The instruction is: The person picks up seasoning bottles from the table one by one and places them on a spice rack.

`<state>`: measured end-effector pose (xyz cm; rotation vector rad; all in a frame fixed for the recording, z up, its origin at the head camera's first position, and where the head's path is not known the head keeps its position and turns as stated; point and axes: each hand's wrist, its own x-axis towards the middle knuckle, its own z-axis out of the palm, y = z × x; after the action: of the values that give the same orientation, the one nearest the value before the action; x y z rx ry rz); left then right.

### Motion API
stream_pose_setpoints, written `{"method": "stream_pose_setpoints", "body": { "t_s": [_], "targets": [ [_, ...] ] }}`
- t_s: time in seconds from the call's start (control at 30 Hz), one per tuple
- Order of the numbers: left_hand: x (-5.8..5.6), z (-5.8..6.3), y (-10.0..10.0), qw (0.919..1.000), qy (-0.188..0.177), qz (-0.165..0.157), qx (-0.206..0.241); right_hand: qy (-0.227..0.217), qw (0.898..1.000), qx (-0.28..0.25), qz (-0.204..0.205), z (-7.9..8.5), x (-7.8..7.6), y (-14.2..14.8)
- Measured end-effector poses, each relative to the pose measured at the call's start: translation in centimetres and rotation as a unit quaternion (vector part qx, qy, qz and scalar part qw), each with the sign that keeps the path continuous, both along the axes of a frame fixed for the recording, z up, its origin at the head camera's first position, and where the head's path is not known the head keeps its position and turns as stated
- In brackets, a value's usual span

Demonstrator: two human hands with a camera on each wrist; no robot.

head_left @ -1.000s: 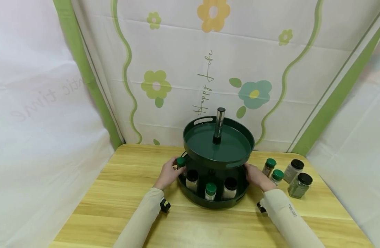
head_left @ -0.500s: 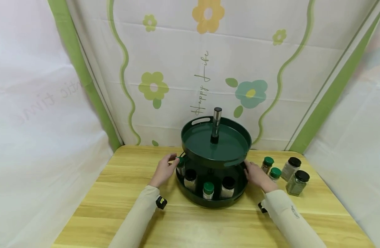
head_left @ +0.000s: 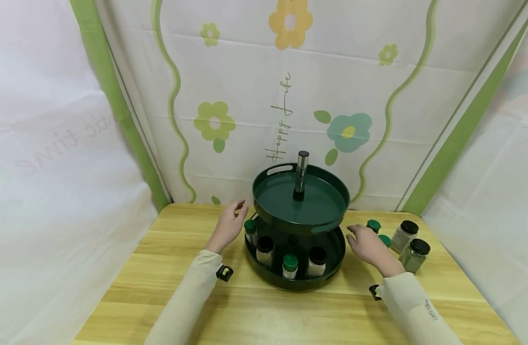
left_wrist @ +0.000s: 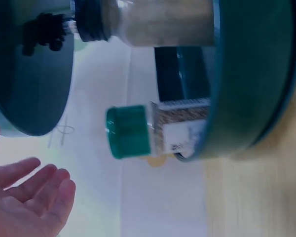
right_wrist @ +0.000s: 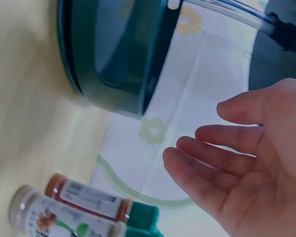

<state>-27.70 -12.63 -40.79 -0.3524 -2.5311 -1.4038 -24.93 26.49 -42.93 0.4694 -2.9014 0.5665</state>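
A dark green two-tier round tray stand (head_left: 298, 225) with a metal post stands on the table. Its lower tier holds several spice jars: a green-capped one (head_left: 250, 232) at the left, a black-capped one (head_left: 265, 251), a green-capped one (head_left: 290, 266) at the front, and a black-capped one (head_left: 317, 261). My left hand (head_left: 229, 225) hovers just left of the stand, fingers loosely bent, holding nothing; the left wrist view shows the green-capped jar (left_wrist: 158, 129) apart from it. My right hand (head_left: 369, 247) is off the stand's right side, fingers relaxed, palm bare in the right wrist view.
On the table's right side stand two green-capped jars (head_left: 373, 225), partly behind my right hand, and two black-capped jars (head_left: 412, 256). A printed curtain (head_left: 246, 72) hangs behind the wooden table (head_left: 160, 278). The upper tier (head_left: 315, 201) overhangs the lower one.
My left hand has let go of the green-capped jar in the lower tier and moved back and left. My right hand has come off the stand's rim to the right.
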Motion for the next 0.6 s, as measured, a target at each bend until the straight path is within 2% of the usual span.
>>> {"method": "stream_pose_setpoints", "body": {
  "t_s": [0.17, 0.3, 0.4, 0.6],
  "targets": [
    [0.5, 0.9, 0.6, 0.9999, 0.008, -0.002, 0.009, -0.013, 1.0, 0.0, -0.013, 1.2, 1.1, 0.7],
    [0.9, 1.6, 1.0, 0.9996, 0.006, -0.008, 0.028, 0.001, 1.0, 0.004, -0.021, 1.7, 1.6, 1.5],
    [1.1, 2.2, 1.4, 0.9993, 0.001, -0.007, 0.037, 0.023, 0.999, 0.013, -0.038, 1.7, 1.8, 2.3],
    [1.5, 3.1, 2.1, 0.9978, 0.006, -0.026, 0.06, 0.004, 0.997, 0.012, -0.077, 0.9, 2.0, 3.8]
  ]
}}
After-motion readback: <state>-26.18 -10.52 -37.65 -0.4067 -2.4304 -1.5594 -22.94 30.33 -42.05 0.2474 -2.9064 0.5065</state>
